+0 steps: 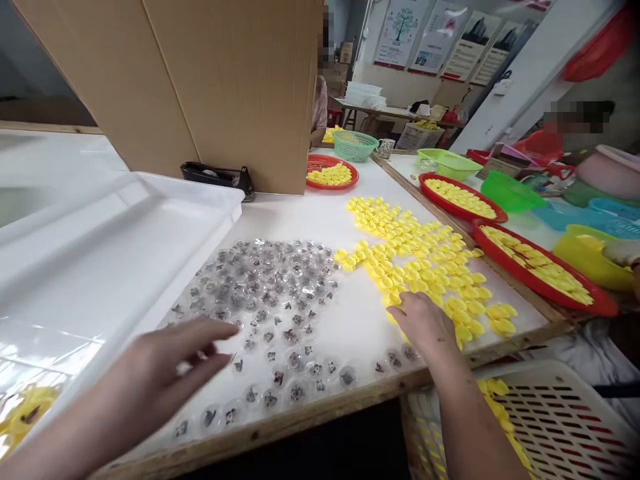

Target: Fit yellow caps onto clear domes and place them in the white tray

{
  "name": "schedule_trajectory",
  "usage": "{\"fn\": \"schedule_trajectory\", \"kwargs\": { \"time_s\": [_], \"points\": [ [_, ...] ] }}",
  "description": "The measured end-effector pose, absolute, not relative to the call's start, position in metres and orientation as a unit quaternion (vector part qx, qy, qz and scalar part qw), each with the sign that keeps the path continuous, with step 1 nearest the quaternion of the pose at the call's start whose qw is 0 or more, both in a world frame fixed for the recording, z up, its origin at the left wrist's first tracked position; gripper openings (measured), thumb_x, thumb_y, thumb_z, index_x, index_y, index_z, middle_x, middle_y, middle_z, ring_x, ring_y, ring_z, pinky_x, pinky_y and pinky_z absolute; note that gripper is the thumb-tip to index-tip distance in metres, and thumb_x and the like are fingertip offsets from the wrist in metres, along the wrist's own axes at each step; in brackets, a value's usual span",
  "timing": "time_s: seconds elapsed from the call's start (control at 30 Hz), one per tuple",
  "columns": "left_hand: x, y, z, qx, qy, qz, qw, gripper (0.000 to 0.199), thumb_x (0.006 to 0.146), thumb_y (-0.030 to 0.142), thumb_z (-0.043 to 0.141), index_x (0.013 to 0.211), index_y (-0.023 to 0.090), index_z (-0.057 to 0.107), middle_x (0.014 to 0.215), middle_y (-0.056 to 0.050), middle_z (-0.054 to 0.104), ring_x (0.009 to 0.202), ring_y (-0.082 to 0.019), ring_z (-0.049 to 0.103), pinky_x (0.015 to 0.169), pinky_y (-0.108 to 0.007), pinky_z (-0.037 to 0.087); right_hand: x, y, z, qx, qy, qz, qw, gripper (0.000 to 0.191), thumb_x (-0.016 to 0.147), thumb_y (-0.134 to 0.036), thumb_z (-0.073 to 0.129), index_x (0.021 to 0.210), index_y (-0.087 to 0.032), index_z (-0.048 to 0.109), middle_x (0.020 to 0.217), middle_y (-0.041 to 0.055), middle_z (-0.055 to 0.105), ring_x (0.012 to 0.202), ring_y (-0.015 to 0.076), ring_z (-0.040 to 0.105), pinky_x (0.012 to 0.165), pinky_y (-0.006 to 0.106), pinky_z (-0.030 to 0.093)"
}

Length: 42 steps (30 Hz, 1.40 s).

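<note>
My left hand [170, 373] hovers over the near left part of the table, thumb and forefinger apart with nothing between them. Beneath and beyond it lie many small clear round plastic pieces [273, 287] with dark printed figures, heaped at the back and spread singly towards the front edge. My right hand [427, 323] is at the near left side of a spread of small yellow cup-shaped pieces [425, 247]. Its thumb and fingertips close around one yellow piece at the edge of the spread; the other fingers are partly hidden.
A white tray [200, 193] stands at left, before a cardboard box [235, 87] and a black tape dispenser [217, 175]. Red plates [595, 297] of yellow pieces stand right, past a wooden strip. A white basket [565, 413] sits below the table edge. Other people are nearby.
</note>
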<state>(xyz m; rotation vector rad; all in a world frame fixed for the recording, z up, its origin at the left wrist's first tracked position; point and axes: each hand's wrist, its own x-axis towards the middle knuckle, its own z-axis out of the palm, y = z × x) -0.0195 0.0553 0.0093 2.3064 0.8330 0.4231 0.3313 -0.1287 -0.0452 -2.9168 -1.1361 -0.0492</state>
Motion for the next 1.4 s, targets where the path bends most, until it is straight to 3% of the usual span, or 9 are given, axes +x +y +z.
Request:
{"fn": "schedule_trajectory", "kwargs": {
  "time_s": [0.13,0.23,0.47,0.8,0.93,1.1,1.23,1.3,1.4],
  "points": [
    [0.047,0.019,-0.008,0.902,0.216,0.042,0.372,0.025,0.085,0.03,0.05,0.104,0.025,0.066,0.098,-0.002,0.07,0.079,-0.015,0.064,0.069,-0.025,0.05,0.338,-0.122,-0.038,-0.934,-0.356,0.009,-0.032,0.034,0.089,-0.045,0.045,0.089,-0.016,0.063,0.089,0.0141,0.062,0.081,0.0299,0.062,0.058,0.034,0.041],
    [0.07,0.018,-0.017,0.896,0.188,0.015,0.401,0.024,0.083,0.025,0.05,0.101,0.022,0.066,0.097,-0.002,0.07,0.08,-0.016,0.064,0.07,-0.025,0.049,0.341,-0.114,-0.036,-0.938,-0.343,0.019,-0.043,0.035,0.089,-0.045,0.044,0.087,-0.016,0.064,0.09,0.0147,0.064,0.082,0.0298,0.062,0.059,0.035,0.042],
    [0.078,0.026,-0.037,0.872,0.234,0.031,0.429,0.023,0.081,0.024,0.051,0.097,0.023,0.067,0.092,-0.001,0.07,0.082,-0.016,0.064,0.07,-0.024,0.048,0.343,-0.107,-0.039,-0.937,-0.346,0.035,-0.03,0.025,0.081,-0.04,0.053,0.092,-0.019,0.062,0.095,0.0098,0.065,0.085,0.0264,0.061,0.058,0.031,0.039],
    [0.074,0.035,-0.045,0.822,0.273,0.041,0.498,0.024,0.081,0.026,0.049,0.098,0.021,0.066,0.086,-0.001,0.07,0.076,-0.015,0.063,0.069,-0.024,0.047,0.301,-0.094,-0.045,-0.888,-0.448,0.094,0.039,0.021,0.074,-0.035,0.064,0.089,-0.022,0.055,0.084,0.0001,0.062,0.069,0.016,0.057,0.056,0.026,0.036],
    [0.072,0.037,-0.044,0.824,0.265,0.064,0.496,0.021,0.082,0.025,0.049,0.095,0.023,0.066,0.09,0.0,0.07,0.08,-0.015,0.064,0.071,-0.024,0.047,0.285,-0.097,-0.045,-0.858,-0.492,0.126,0.077,0.023,0.071,-0.03,0.067,0.089,-0.023,0.054,0.082,-0.0027,0.059,0.065,0.0143,0.055,0.058,0.026,0.039],
    [0.073,0.035,-0.047,0.828,0.277,0.085,0.48,0.021,0.082,0.023,0.05,0.096,0.022,0.065,0.086,0.0,0.07,0.076,-0.014,0.063,0.071,-0.025,0.048,0.29,-0.108,-0.043,-0.826,-0.532,0.136,0.126,0.035,0.074,-0.018,0.059,0.108,-0.026,0.055,0.095,0.0,0.056,0.069,0.0145,0.057,0.065,0.027,0.044],
    [0.078,0.026,-0.049,0.849,0.275,0.1,0.44,0.02,0.081,0.019,0.05,0.094,0.019,0.065,0.081,-0.001,0.067,0.074,-0.015,0.062,0.07,-0.026,0.047,0.297,-0.104,-0.041,-0.802,-0.59,0.066,0.068,0.059,0.077,0.001,0.041,0.127,-0.031,0.051,0.119,0.005,0.051,0.095,0.0194,0.056,0.079,0.029,0.044],
    [0.083,0.019,-0.049,0.868,0.26,0.103,0.41,0.019,0.08,0.018,0.051,0.094,0.018,0.064,0.084,-0.003,0.066,0.077,-0.016,0.061,0.07,-0.027,0.047,0.298,-0.098,-0.042,-0.783,-0.62,0.044,0.032,0.057,0.078,0.001,0.042,0.125,-0.03,0.054,0.125,0.0058,0.048,0.106,0.0227,0.051,0.085,0.031,0.042],
    [0.093,0.008,-0.046,0.897,0.246,0.1,0.354,0.022,0.079,0.022,0.054,0.098,0.017,0.063,0.093,-0.006,0.064,0.08,-0.019,0.06,0.071,-0.03,0.048,0.301,-0.091,-0.044,-0.77,-0.636,0.04,0.008,0.044,0.08,-0.001,0.047,0.113,-0.026,0.062,0.111,0.0057,0.056,0.099,0.0217,0.052,0.085,0.031,0.041]
  ]
}}
